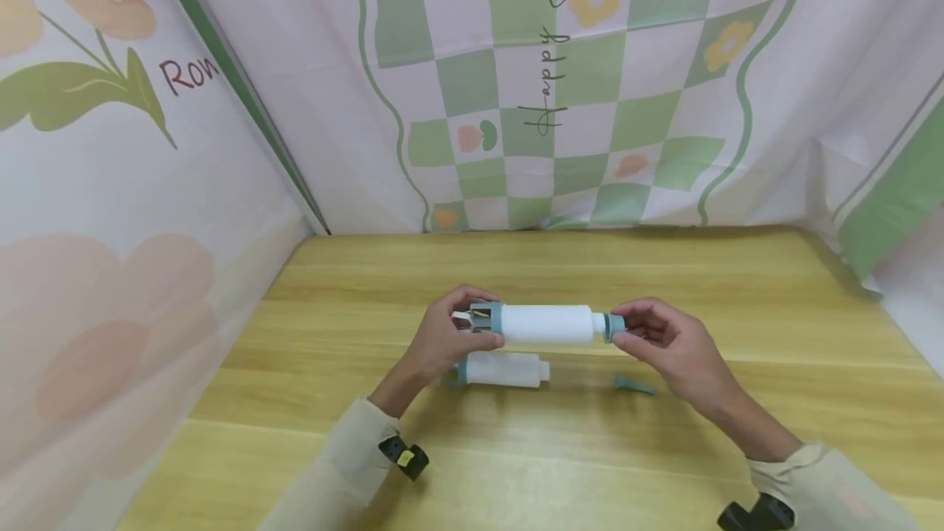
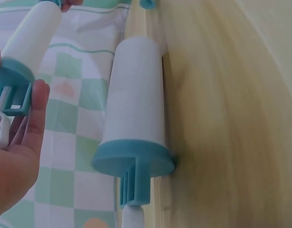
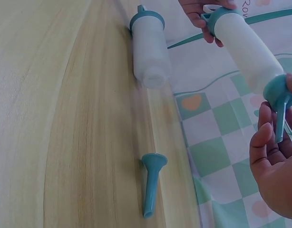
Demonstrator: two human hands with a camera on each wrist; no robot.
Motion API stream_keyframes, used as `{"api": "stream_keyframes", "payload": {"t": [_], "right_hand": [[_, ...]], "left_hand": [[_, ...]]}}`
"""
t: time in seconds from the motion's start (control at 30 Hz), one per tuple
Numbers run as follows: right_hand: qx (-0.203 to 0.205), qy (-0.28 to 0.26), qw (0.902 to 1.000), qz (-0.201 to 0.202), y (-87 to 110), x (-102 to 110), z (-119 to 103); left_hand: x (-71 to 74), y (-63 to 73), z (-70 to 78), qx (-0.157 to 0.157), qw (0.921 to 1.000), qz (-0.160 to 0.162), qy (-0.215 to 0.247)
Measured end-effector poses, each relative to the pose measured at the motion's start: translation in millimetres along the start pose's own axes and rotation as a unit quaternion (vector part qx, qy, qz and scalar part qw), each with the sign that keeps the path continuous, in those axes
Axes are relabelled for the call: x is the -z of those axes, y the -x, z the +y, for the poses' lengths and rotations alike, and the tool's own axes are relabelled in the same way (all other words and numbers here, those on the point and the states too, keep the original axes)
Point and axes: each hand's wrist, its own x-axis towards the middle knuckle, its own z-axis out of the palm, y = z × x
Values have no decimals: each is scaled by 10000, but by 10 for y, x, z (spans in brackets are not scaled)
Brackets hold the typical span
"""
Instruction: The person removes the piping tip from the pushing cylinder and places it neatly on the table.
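My left hand point(image 1: 446, 338) grips the teal collar end of a white icing syringe point(image 1: 546, 324), held level above the table. A white pull handle sticks out at that end. With thumb and fingers my right hand point(image 1: 686, 355) pinches a teal nozzle point(image 3: 276, 90) at the narrow neck on the other end. In the right wrist view the nozzle's wide base sits against the neck and its thin spout points away from the barrel. A second icing syringe point(image 2: 134, 95) lies on the table just below, its neck bare. Further right lies a loose teal nozzle point(image 3: 152, 183).
The wooden table point(image 1: 516, 457) ends at a hanging cloth with green checks point(image 1: 531, 88) behind it. Another flowered cloth point(image 1: 111, 187) borders the left side. A black wrist camera point(image 1: 404, 457) sits on the left sleeve, and another point(image 1: 755, 513) on the right.
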Motion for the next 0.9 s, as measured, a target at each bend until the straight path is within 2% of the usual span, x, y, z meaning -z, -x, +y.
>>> {"api": "stream_keyframes", "payload": {"t": [0.4, 0.6, 0.73, 0.9], "right_hand": [[-19, 75, 10000, -20, -31, 13, 3], [-35, 110, 9999, -10, -39, 63, 31], [-65, 35, 10000, 18, -34, 88, 55], [-98, 6, 9999, -62, -39, 106, 73]], "left_hand": [[123, -83, -14, -90, 9991, -238, -334], [205, -175, -38, -23, 9986, -345, -398], [269, -262, -99, -87, 9982, -506, -318], [367, -372, -186, -134, 9973, -544, -471]]}}
